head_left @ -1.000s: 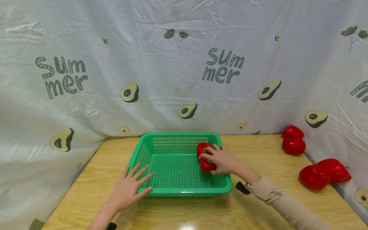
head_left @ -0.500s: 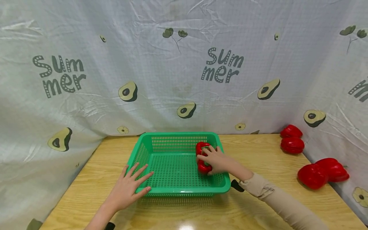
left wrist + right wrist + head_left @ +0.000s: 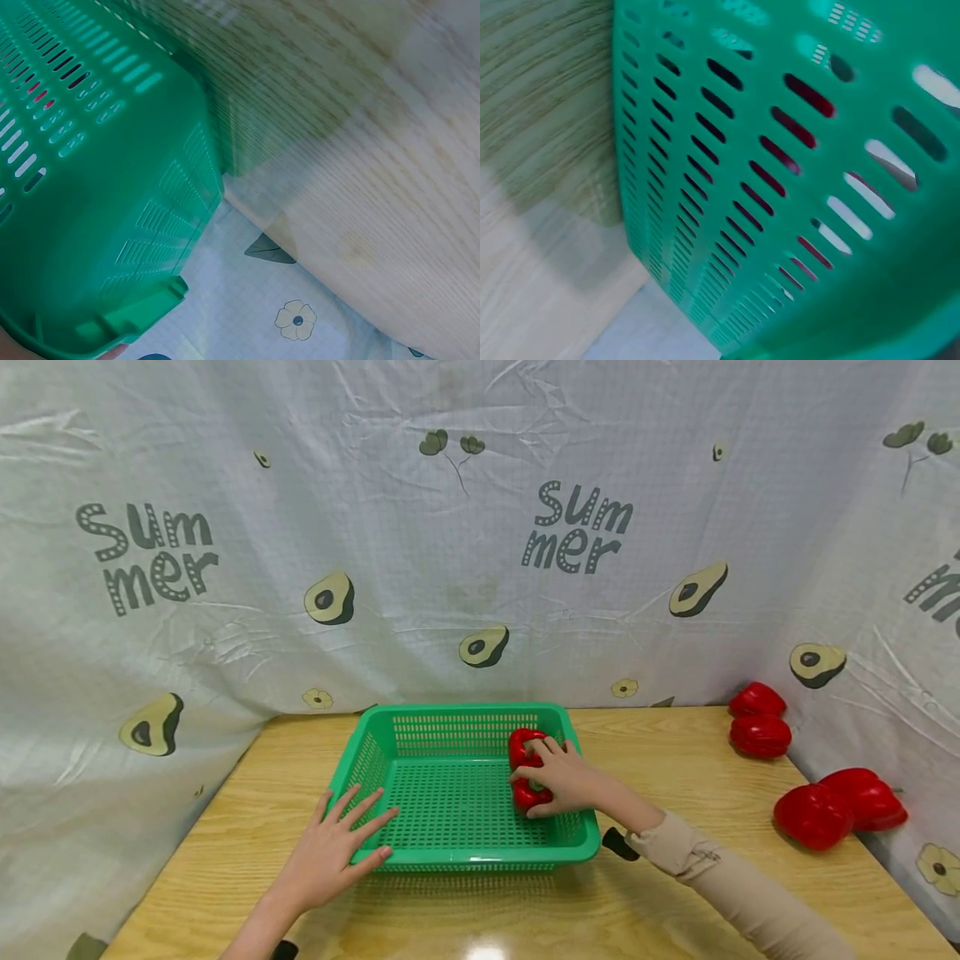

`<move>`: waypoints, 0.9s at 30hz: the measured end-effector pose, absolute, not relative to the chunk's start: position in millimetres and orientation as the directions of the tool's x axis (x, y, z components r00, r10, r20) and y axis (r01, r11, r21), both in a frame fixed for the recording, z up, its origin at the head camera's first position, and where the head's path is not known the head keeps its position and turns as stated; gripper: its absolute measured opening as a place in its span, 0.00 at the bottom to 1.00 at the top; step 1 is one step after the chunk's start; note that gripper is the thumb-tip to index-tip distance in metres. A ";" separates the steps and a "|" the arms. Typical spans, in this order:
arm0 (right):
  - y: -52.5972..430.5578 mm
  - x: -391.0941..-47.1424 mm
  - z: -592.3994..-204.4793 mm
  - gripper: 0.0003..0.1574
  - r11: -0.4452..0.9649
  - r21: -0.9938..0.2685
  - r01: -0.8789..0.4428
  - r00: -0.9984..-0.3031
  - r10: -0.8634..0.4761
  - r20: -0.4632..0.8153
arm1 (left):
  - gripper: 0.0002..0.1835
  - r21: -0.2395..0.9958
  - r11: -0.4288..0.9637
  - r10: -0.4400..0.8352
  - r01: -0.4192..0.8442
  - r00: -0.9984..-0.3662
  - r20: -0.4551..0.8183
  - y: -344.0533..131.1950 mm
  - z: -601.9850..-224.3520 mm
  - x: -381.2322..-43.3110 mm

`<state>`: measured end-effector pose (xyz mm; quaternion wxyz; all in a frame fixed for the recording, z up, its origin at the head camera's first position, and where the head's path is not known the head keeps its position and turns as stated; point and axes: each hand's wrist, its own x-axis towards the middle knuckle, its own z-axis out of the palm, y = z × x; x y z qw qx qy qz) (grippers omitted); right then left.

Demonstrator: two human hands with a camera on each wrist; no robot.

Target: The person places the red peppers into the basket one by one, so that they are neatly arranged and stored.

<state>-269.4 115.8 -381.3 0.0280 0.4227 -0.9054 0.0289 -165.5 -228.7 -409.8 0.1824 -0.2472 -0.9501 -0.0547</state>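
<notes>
A green plastic basket stands on the table. Inside, along its right wall, lie two red bell peppers, one behind the other. The rear bell pepper is partly covered by fingers. My right hand reaches over the right rim and grips the front bell pepper, whose green stem end shows between the fingers. My left hand rests with spread, straight fingers on the front left corner of the basket. In the right wrist view, red shows through the slots of the basket wall; the hand's grip is hidden there.
On the right of the wooden table lie more red bell peppers: a back pair with one pepper in front, and a nearer pair with one pepper at its left. A printed curtain hangs behind.
My right hand and the front pepper have shifted slightly left and toward the front within the basket. The left hand stays on the corner. The whole head view has drifted a little.
</notes>
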 end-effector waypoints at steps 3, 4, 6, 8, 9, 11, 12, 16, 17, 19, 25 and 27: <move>118.4 -266.5 -378.6 0.29 0.634 -0.038 -0.772 -0.632 -0.761 0.142 | 0.27 0.017 0.872 0.448 0.489 -0.812 0.374 -229.1 -409.7 -165.1; 119.4 -265.7 -378.1 0.28 0.630 -0.034 -0.776 -0.626 -0.761 0.172 | 0.27 0.018 0.872 0.447 0.489 -0.813 0.374 -229.3 -409.7 -164.9; 122.1 -264.7 -377.8 0.26 0.616 -0.028 -0.788 -0.603 -0.759 0.246 | 0.27 0.019 0.873 0.446 0.488 -0.813 0.373 -229.5 -409.8 -164.7; 125.3 -263.9 -377.9 0.21 0.583 -0.021 -0.812 -0.556 -0.761 0.335 | 0.27 0.021 0.873 0.446 0.488 -0.814 0.371 -229.5 -410.2 -164.4; 127.2 -263.7 -378.2 0.19 0.568 -0.020 -0.823 -0.532 -0.758 0.379 | 0.27 0.021 0.873 0.447 0.488 -0.814 0.370 -229.5 -410.2 -164.2; 131.1 -262.5 -378.3 0.15 0.534 -0.024 -0.845 -0.487 -0.751 0.446 | 0.27 0.021 0.873 0.447 0.488 -0.815 0.370 -229.4 -410.2 -164.1; 132.8 -261.6 -378.2 0.14 0.521 -0.019 -0.854 -0.468 -0.749 0.469 | 0.27 0.023 0.873 0.446 0.488 -0.815 0.370 -229.4 -410.1 -164.1; 140.3 -256.1 -376.8 0.13 0.488 0.000 -0.873 -0.419 -0.750 0.512 | 0.27 0.028 0.871 0.446 0.490 -0.814 0.372 -228.7 -409.9 -164.1; 142.0 -254.2 -376.0 0.13 0.486 0.007 -0.874 -0.414 -0.752 0.514 | 0.27 0.028 0.871 0.446 0.490 -0.814 0.373 -228.6 -410.0 -164.2; 145.7 -250.5 -374.9 0.14 0.489 0.035 -0.871 -0.403 -0.754 0.518 | 0.27 0.025 0.871 0.447 0.491 -0.812 0.374 -228.4 -410.1 -164.1; 158.8 -238.8 -374.5 0.21 0.550 0.104 -0.829 -0.438 -0.753 0.491 | 0.27 0.026 0.870 0.448 0.493 -0.811 0.377 -227.7 -409.8 -163.5; 163.8 -236.2 -375.7 0.22 0.558 0.138 -0.818 -0.430 -0.753 0.497 | 0.27 0.027 0.870 0.447 0.492 -0.812 0.376 -227.5 -409.6 -163.1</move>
